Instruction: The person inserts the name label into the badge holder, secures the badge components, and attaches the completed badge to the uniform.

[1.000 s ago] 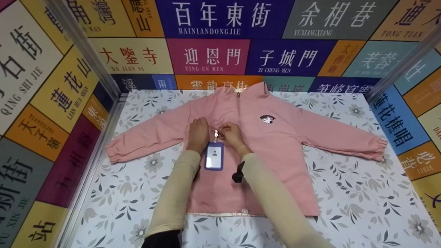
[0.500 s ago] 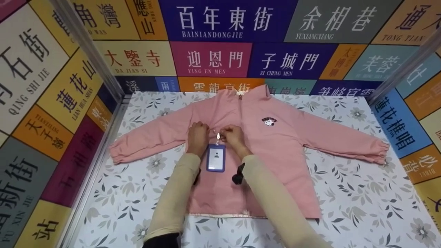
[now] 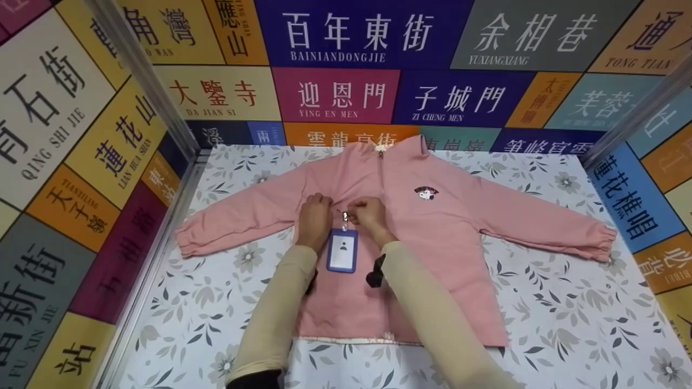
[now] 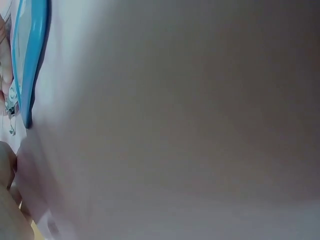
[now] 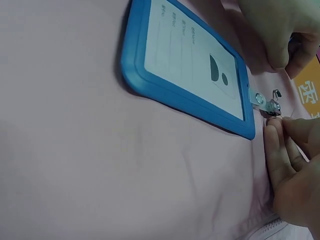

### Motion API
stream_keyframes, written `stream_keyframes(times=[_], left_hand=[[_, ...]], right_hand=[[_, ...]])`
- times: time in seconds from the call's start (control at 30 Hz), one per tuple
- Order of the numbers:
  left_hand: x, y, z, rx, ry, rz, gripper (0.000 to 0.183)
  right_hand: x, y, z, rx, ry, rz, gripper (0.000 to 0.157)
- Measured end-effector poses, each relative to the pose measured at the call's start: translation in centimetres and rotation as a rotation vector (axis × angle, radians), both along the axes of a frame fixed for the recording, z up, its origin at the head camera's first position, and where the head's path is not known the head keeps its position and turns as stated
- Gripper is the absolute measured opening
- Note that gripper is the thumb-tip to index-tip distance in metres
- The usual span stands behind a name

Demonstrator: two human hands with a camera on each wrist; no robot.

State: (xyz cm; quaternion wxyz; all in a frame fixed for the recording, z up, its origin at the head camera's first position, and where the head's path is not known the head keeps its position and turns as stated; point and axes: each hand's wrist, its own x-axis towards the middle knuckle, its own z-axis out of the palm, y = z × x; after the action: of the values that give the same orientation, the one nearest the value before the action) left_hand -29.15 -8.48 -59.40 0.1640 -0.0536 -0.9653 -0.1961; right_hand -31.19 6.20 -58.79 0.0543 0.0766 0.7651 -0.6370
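A pink zip-up jacket [image 3: 432, 259] lies spread flat, front side up. On its left chest as seen lies a blue-framed ID badge holder [image 3: 341, 251], with a white card inside and a metal clip [image 5: 272, 106] at its top end. My right hand [image 3: 370, 215] pinches that clip between thumb and fingers; a small bent metal piece sticks out beside it. Just left of the clip, my left hand [image 3: 315, 220] has its fingers curled and pinches the jacket's fabric. The fingertips of the left hand are partly hidden. In the left wrist view the badge holder [image 4: 34, 55] shows only at the edge.
Beneath the jacket is a white table [image 3: 205, 324] with a grey leaf and flower pattern. Panels with coloured blocks of lettering [image 3: 340, 92] enclose the back and both sides. Metal frame posts [image 3: 157, 81] stand at the corners. The jacket's sleeves [image 3: 243, 210] stretch outward.
The whole head view has shifted slightly, so everything sits a little lower and further right. Both hands stay by the clip, with only small finger movements.
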Motion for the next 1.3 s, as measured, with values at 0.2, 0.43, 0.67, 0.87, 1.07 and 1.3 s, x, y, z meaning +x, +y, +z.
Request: stream_keyframes(times=[0.2,0.43,0.67,0.87,1.07,1.3], left_hand=[[0.0,-0.3,-0.4,-0.002,0.032,-0.031,0.019],[-0.1,-0.4,-0.8,0.030,0.052,-0.063,0.016],[0.1,-0.5,-0.8,0.041,0.055,-0.071,0.016],[0.3,-0.3,-0.9,0.046,0.063,-0.075,0.016],[0.3,-0.1,-0.9,0.035,0.056,-0.067,0.016],[0.2,-0.5,-0.9,0.059,0.028,-0.056,0.016]], right_hand=[[-0.2,-0.1,0.1,0.047,-0.027,0.036,0.017],[-0.3,-0.5,0.4,0.081,-0.027,0.036,0.017],[-0.3,-0.9,0.7,0.039,-0.059,0.046,0.018],[-0.3,-1.1,0.4,0.143,-0.020,0.017,0.022],[-0.3,-1.2,0.4,0.251,0.034,0.005,0.023],[-0.3,-1.3,0.9,0.139,-0.021,0.068,0.020]])
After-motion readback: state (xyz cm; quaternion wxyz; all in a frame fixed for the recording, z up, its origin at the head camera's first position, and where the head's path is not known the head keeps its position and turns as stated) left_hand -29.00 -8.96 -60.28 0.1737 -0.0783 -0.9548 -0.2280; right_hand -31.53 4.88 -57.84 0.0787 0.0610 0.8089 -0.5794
